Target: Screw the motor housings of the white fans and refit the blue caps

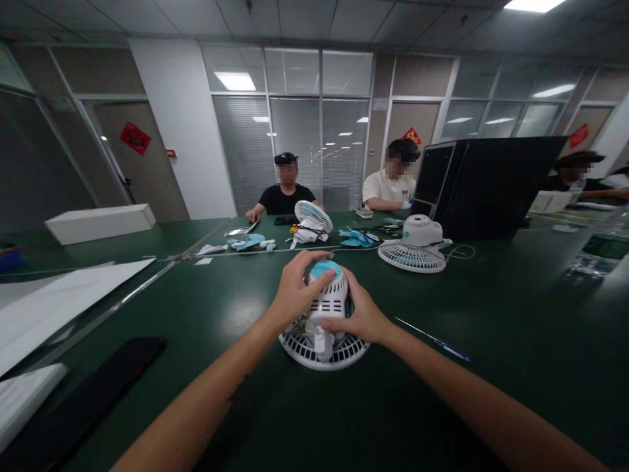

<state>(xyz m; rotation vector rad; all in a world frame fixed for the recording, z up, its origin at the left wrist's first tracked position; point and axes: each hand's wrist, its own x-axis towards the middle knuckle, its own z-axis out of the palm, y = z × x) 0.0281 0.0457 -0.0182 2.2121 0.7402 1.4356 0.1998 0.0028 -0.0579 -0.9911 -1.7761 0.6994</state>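
A small white fan point(327, 341) lies grille-down on the green table point(236, 393), its motor housing pointing up with a light blue cap point(325, 268) on top. My left hand point(295, 292) is wrapped around the left side of the housing, fingers reaching over the blue cap. My right hand point(361, 314) grips the right side of the housing, thumb pressed against its lower front. A thin blue-handled screwdriver point(435, 341) lies on the table just right of my right wrist.
A second white fan point(415, 248) lies face-down farther back, a third point(310, 225) stands beyond with blue blades and parts around it. Three people sit at the far side. A black monitor point(484, 183) is at the right, white sheets point(54, 301) and a black slab point(93, 393) at the left.
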